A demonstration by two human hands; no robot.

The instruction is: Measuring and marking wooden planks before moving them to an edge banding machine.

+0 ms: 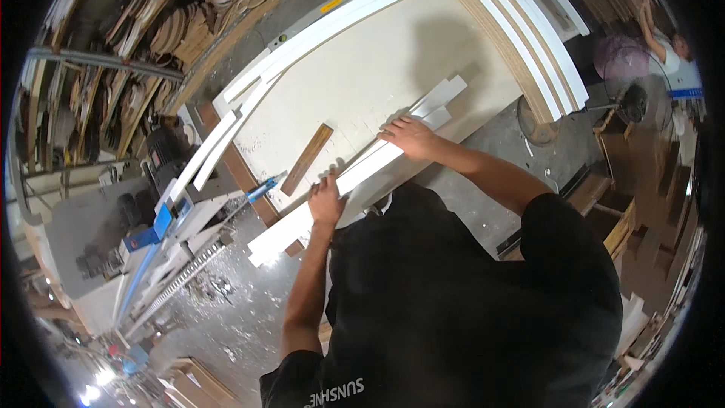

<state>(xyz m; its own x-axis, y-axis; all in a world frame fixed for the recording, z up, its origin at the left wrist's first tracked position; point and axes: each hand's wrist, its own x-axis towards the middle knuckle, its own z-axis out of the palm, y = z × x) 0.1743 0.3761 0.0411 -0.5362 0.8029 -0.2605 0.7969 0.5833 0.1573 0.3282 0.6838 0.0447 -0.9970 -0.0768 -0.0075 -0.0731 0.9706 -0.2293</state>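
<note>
Along the near edge of a pale worktable, several long white strips lie side by side, running from lower left to upper right. My left hand closes around the strips toward their left part, fingers curled over the far edge. Further right, my right hand grips the same strips from above, its fingers over their far side. Just beyond my left hand rests a narrow brown wooden bar. A blue-handled tool lies at the table's left edge, close to that bar.
Long white boards line the table's far side. Stacked white-faced panels cover its right end. A machine with a motor stands at left, below shelves of curved wood pieces. Another person is at the far right.
</note>
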